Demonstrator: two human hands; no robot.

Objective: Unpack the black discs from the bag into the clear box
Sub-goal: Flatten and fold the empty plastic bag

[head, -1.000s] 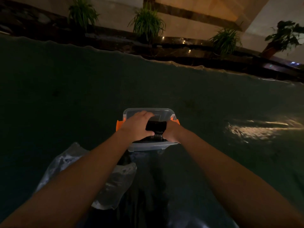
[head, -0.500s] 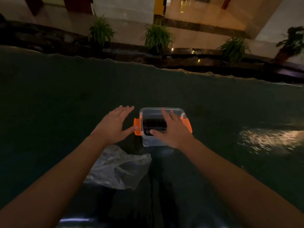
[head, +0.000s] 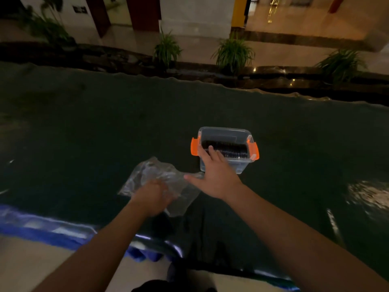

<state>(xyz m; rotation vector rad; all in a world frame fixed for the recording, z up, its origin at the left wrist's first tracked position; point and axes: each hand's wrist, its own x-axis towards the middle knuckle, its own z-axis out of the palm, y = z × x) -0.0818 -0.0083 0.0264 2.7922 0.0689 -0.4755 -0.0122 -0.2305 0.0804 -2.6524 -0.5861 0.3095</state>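
The clear box [head: 239,166] with orange side latches stands on the dark table. A row of black discs [head: 231,150] stands on edge inside it. My right hand [head: 212,175] is spread open over the box's near left corner, its fingertips at the discs and rim, holding nothing. The crumpled clear plastic bag [head: 153,173] lies left of the box, looking empty. My left hand [head: 152,197] is closed on the bag's near part.
The dark cloth-covered table [head: 84,133] stretches wide around the box. Its near edge shows blue covering [head: 42,228] and pale floor below. Beyond the far edge runs a dark ledge with potted plants [head: 233,53].
My left hand left the box's orange latch, came back and closed on the bag. My right hand stays at the box. The view tilted down and left.
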